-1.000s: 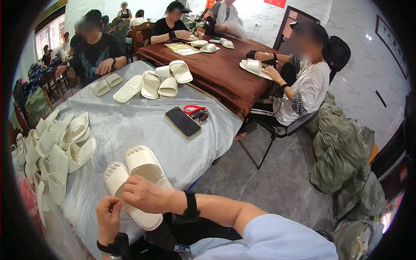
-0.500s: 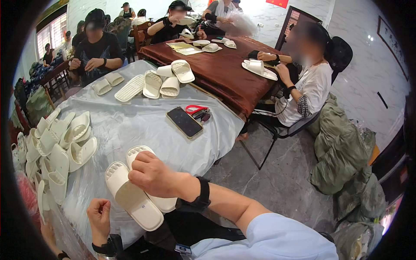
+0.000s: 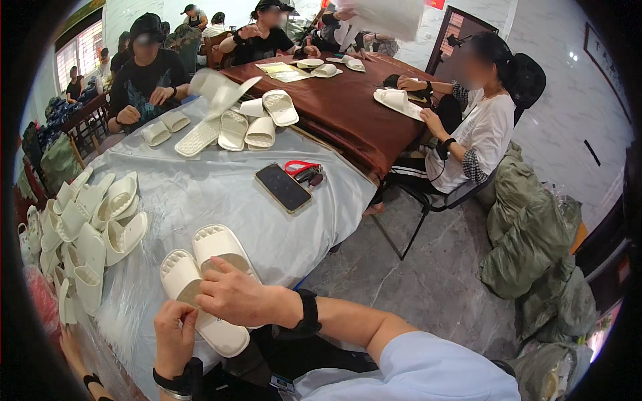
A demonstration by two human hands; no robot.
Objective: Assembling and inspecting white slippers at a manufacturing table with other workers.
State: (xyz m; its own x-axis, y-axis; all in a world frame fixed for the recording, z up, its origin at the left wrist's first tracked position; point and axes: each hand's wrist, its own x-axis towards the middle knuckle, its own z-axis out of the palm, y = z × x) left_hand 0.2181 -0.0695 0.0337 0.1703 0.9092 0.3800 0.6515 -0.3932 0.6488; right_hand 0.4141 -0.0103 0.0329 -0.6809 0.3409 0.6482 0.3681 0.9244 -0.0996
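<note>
A pair of cream slippers lies side by side at the near edge of the table: a left slipper (image 3: 179,273) and a right slipper (image 3: 217,239). Over the left one's footbed my right hand (image 3: 234,294) hovers, with thumb and fingers drawn together. My left hand (image 3: 175,334) is beside it, fingertips pinched and almost meeting the right hand's. Whatever is between the fingertips is too small to make out. Left of my left hand, a bunch of thin clear strands (image 3: 124,331) is spread on the plastic-covered table (image 3: 200,180).
A heap of cream slippers (image 3: 90,220) lies at the left, and more slippers (image 3: 259,127) at the far end. A phone (image 3: 283,187) and keys with a red strap (image 3: 304,167) lie mid-table. Co-workers sit around a brown-covered table (image 3: 354,113). Green sacks (image 3: 521,234) line the right wall.
My left hand has moved up and right to meet my right hand, which shifted slightly down. Blurred slippers now show above the far pile. A co-worker behind has lifted white plastic.
</note>
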